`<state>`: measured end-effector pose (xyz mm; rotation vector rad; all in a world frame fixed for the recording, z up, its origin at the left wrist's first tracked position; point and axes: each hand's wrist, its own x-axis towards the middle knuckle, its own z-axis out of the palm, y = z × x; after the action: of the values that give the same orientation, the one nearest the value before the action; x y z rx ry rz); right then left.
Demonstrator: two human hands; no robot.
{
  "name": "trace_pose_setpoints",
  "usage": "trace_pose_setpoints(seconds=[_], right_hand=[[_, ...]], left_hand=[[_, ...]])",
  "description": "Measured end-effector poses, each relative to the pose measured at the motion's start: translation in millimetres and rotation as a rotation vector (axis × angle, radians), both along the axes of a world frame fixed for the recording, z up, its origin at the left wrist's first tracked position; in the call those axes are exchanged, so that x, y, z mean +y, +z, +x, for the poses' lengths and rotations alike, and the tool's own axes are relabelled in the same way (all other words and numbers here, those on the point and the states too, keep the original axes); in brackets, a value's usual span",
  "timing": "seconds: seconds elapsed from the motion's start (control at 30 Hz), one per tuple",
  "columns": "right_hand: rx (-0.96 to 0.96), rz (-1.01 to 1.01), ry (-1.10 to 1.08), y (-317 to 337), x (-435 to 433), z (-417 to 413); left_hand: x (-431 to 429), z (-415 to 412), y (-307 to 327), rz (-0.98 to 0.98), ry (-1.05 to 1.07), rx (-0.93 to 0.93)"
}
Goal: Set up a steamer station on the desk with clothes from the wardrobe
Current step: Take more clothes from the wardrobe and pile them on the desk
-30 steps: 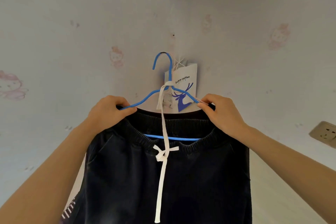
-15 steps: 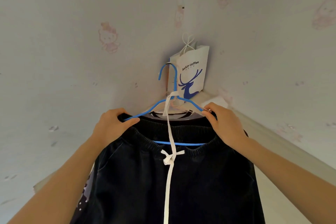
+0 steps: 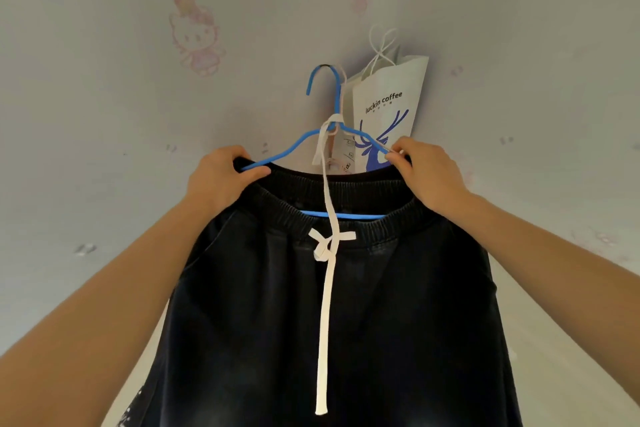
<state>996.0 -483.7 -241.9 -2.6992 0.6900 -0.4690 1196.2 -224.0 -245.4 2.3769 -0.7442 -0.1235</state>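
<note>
The wall [image 3: 104,97] I face is papered pale lilac-grey and scattered with faint pink cartoon cat figures [image 3: 195,35]. A white paper bag [image 3: 389,87] printed "luckin coffee" with a blue deer hangs against it by white string handles, casting a soft shadow. The light is even and muted. At lower right lies a pale cream surface [image 3: 571,374].
</note>
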Motion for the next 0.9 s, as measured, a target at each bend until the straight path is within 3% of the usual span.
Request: trace_pose_setpoints(seconds=[0.27, 0.63, 0.9], right_hand=[[0.158, 0.009, -0.041, -90, -18, 10], [0.219, -0.139, 0.013, -116, -54, 42], [0.382, -0.170, 0.106, -175, -64, 53]], left_hand=[[-18, 18, -87, 0.125, -0.228, 0.289], [-69, 33, -126, 0.135, -0.022, -0.051], [-75, 29, -183, 0.261, 0.004, -0.067]])
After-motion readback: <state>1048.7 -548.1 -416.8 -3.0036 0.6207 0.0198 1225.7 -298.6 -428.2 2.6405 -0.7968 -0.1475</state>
